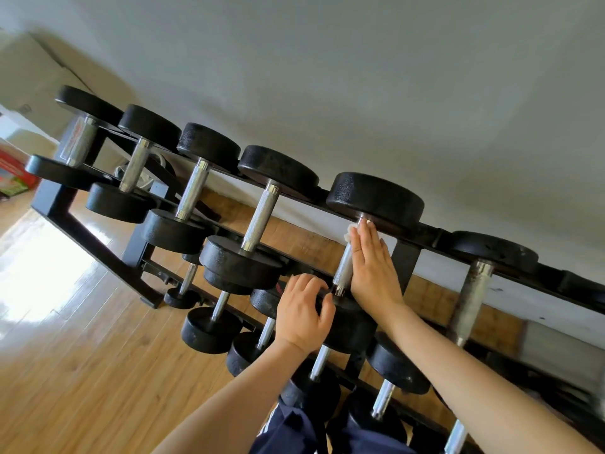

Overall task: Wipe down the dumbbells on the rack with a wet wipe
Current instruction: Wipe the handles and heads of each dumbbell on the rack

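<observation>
While the right hand (373, 267) lies flat w/ straight fingers along the chrome handle (343, 268) of a dumbbell (376, 199) on the rack's (406, 257) top tier, it presses a white wet wipe (349, 231) against the handle's far end. Left hand (302, 314), fingers curled, grips that dumbbell's near head at the front rail. More dumbbells sit on the lower tier.

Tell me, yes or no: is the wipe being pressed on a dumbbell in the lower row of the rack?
No. The right hand presses the wet wipe against the steel handle of a top-row dumbbell.
</observation>
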Tool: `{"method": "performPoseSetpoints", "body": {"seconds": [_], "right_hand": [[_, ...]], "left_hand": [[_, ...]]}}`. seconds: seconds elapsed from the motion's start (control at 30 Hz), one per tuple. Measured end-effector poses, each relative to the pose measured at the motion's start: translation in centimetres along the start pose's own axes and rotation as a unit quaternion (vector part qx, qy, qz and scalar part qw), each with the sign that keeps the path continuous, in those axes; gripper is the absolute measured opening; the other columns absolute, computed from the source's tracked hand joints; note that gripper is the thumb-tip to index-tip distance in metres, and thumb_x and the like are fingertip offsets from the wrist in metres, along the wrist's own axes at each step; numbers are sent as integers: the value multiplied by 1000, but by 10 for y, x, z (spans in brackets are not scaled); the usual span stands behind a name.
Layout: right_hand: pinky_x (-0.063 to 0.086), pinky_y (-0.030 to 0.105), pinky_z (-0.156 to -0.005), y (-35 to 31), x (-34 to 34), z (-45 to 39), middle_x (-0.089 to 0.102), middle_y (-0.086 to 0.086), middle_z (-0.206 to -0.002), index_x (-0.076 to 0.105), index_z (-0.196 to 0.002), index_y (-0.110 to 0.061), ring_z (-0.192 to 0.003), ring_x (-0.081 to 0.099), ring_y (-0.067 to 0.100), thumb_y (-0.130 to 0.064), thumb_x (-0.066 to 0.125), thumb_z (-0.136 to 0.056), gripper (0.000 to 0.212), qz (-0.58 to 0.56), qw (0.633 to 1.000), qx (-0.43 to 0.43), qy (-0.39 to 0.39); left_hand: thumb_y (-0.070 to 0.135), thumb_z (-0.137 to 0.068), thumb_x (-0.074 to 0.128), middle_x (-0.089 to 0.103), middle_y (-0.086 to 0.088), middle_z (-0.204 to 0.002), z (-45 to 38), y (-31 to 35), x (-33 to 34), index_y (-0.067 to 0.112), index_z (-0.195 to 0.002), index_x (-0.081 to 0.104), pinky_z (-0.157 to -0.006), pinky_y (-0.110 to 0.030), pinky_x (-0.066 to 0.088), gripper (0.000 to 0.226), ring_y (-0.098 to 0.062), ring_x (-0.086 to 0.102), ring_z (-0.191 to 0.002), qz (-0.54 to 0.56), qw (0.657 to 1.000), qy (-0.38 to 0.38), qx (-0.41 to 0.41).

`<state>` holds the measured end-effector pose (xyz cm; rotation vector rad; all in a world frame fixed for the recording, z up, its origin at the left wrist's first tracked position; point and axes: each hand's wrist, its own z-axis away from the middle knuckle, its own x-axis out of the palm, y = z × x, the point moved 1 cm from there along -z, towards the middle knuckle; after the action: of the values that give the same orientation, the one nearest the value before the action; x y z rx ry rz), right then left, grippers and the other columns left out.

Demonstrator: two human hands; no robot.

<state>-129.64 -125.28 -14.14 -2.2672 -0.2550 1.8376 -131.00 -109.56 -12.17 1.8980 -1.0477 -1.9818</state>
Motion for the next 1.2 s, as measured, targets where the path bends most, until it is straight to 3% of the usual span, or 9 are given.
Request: {"method": "performPoseSetpoints", "body": {"seconds": [0.17,0.27,0.43,0.57,0.77,0.87,1.0,1.1,1.2], "right_hand": [[23,48,-106,10,-3,-7,36,20,-148,37,-141,0,-137,22,30,1,70,-70,78,30,999,-41,0],[25,50,-106,17,-8,1,37,20,-146,33,-142,1,-136,23,29,1,53,-75,70,16,999,-21,22],[24,48,-104,9,-6,4,40,26,-142,41,-136,9,-134,26,32,3,70,-70,72,22,999,-1,48],[31,45,-106,5,-8,1,40,23,-144,45,-134,8,-135,36,35,-3,61,-79,58,6,998,-46,52],[55,34,-78,12,-11,-19,66,11,-95,68,-95,-1,-91,64,24,-8,70,-82,15,-43,976,-188,98],[57,30,-73,19,-21,-21,65,13,-88,69,-88,2,-81,64,23,-6,66,-80,12,-66,975,-156,145],[59,35,-67,23,-15,-19,64,19,-95,68,-96,5,-82,65,28,-6,57,-84,19,-87,981,-26,172],[56,45,-74,12,-5,-17,61,21,-105,64,-106,4,-93,60,35,5,60,-82,25,-122,979,54,156],[49,40,-91,6,-2,-12,55,23,-126,55,-124,6,-116,54,36,4,60,-82,42,-57,992,12,114]], "left_hand": [[35,-87,39,62,0,-92,0,0,0,11,-91,65,-78,-24,38,36,-18,54,-89,-1,1000,2,1],[35,-86,40,61,0,-91,0,-1,0,12,-90,65,-77,-25,38,34,-18,54,-88,-1,1000,5,1],[33,-86,41,62,-1,-93,0,0,1,10,-91,65,-79,-25,39,34,-19,55,-90,4,1000,12,7],[33,-86,42,65,-2,-99,0,-1,1,9,-94,67,-83,-25,40,36,-20,56,-95,1,1000,14,9],[34,-87,41,65,-2,-99,1,2,0,9,-94,68,-81,-25,40,38,-22,58,-95,-6,1000,17,3],[37,-88,38,66,-5,-103,1,4,-1,8,-99,68,-84,-26,40,43,-24,59,-101,-15,1000,7,-7],[42,-89,32,65,-7,-111,4,7,-3,7,-106,66,-94,-32,42,52,-25,56,-113,-28,999,-6,-21],[44,-88,30,64,-5,-109,4,7,-3,8,-105,65,-94,-31,41,53,-23,54,-112,-29,999,-16,-28],[43,-88,31,63,-3,-103,4,5,-2,9,-100,65,-89,-26,37,50,-22,55,-106,-27,999,-11,-26]]}}
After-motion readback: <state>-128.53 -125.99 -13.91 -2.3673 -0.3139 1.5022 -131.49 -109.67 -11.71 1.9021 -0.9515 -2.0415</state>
